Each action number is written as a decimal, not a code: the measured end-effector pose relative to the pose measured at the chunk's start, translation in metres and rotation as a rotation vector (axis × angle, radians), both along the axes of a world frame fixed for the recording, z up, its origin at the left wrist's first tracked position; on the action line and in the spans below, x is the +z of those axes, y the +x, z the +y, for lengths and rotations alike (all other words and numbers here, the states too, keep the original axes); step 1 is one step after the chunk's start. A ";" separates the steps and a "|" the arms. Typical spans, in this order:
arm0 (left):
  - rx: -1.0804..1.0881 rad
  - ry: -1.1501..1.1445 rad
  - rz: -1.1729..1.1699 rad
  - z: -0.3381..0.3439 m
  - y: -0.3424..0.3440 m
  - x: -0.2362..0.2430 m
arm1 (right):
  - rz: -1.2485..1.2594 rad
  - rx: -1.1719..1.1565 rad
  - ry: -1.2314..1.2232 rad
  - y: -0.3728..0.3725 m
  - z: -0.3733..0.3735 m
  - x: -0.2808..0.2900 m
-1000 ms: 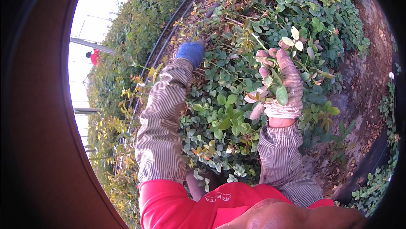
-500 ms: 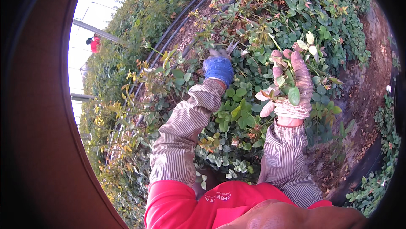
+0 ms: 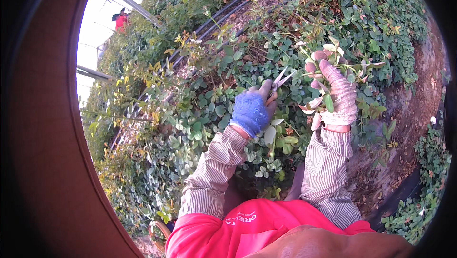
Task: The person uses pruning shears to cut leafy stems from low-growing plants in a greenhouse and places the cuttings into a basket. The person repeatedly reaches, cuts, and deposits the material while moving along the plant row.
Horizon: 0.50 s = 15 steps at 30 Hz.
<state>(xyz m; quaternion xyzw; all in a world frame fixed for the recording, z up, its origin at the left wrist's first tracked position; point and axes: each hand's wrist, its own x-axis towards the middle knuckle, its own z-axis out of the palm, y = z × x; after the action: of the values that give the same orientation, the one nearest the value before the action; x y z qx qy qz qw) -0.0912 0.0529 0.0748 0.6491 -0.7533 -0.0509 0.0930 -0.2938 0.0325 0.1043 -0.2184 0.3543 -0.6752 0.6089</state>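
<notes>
My left hand [image 3: 252, 109], in a blue-coated glove, is closed round a pair of pruning snips [image 3: 282, 80]. Their blades stand apart and point up and to the right, over the low foliage. To the right, my right hand [image 3: 341, 95] wears a pale, soiled glove and grips a small bunch of cut leafy stems [image 3: 328, 102]. Green and pinkish leaves stick out past its fingers on both sides. Between and beneath both hands spread dense green leafy plants [image 3: 285, 146]; the lower parts of their stems are hidden.
Black hoses [image 3: 228, 10] run along the bed at the upper left. Beyond lies another row of bushes [image 3: 190, 0], with a person in red [image 3: 121, 20] far off. A bare soil path [image 3: 404, 129] runs down the right. Metal poles [image 3: 131, 3] stand at left.
My left hand has drawn back from the foliage, bringing the snips into plain sight with blades apart. My right hand's fingers have curled more tightly round the stems. The whole view has shifted.
</notes>
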 end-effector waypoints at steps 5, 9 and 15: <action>0.014 -0.409 0.202 0.092 0.028 0.025 | -0.061 0.397 -0.107 0.051 0.052 -0.002; 0.050 -0.403 0.183 0.161 0.046 0.026 | -0.206 0.551 -0.031 0.094 0.094 -0.012; 0.164 -0.309 0.190 0.236 0.098 -0.021 | -0.024 0.632 0.225 0.135 0.145 -0.018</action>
<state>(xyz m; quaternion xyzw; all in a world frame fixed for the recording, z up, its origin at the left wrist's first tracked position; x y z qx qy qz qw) 0.0066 0.2893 0.0541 0.6786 -0.6845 0.0123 0.2660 -0.1591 0.1777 0.0867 -0.2410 0.3340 -0.4122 0.8127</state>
